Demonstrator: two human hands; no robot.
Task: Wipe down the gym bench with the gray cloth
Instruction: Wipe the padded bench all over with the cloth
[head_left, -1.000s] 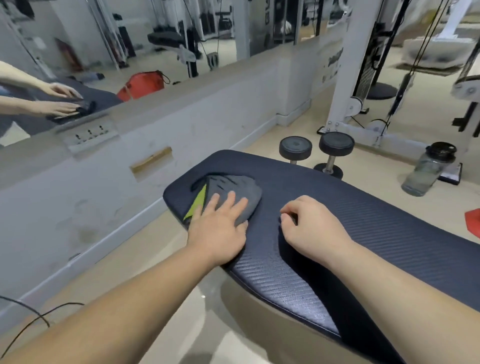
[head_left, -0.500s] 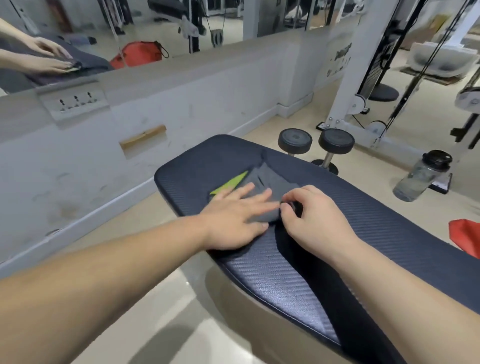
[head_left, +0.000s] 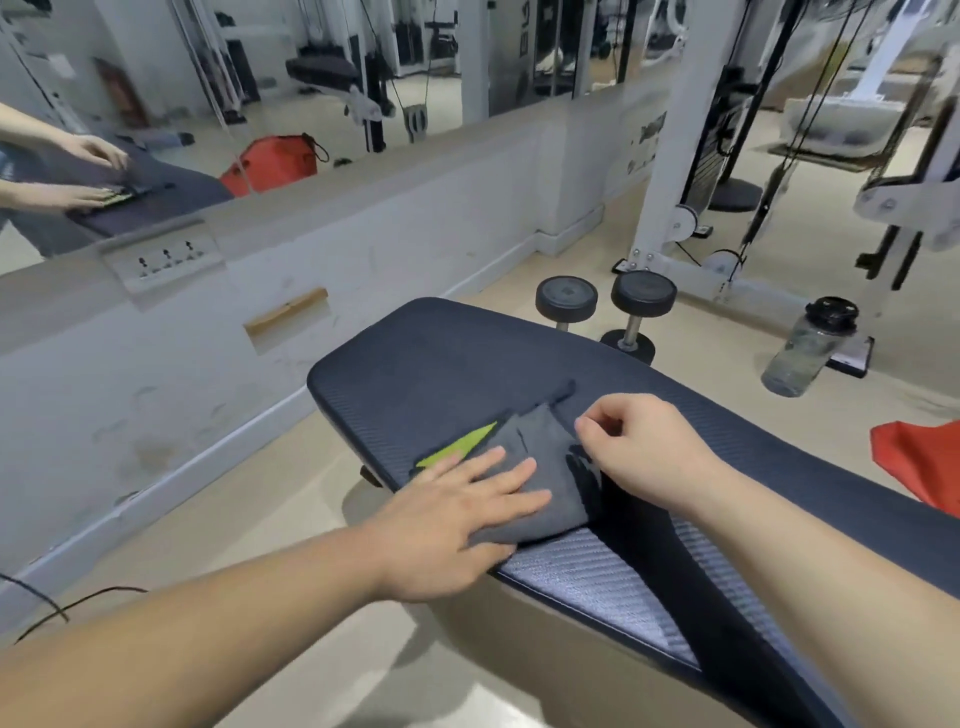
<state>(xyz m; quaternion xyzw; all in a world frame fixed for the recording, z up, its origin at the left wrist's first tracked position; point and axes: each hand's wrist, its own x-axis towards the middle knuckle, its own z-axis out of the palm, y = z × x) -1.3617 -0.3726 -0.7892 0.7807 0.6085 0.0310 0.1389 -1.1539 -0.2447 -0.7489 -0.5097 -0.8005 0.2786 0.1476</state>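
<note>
On the gym bench (head_left: 441, 364), near its rounded end, the left hand (head_left: 457, 519) lies flat with fingers spread, pressing the gray cloth (head_left: 545, 441) to the pad. The right hand (head_left: 649, 447) sits at the cloth's other edge with fingers curled; whether it pinches a fold I cannot tell. A lime-green corner (head_left: 457, 441) peeks out beside the left fingertips. The wiping step looks to be in hand, with the bench's long stretch probably waiting. The next move likely calls for smoothing the bunched cloth, then steady flat pressure along the bench, keeping clear of its edge.
</note>
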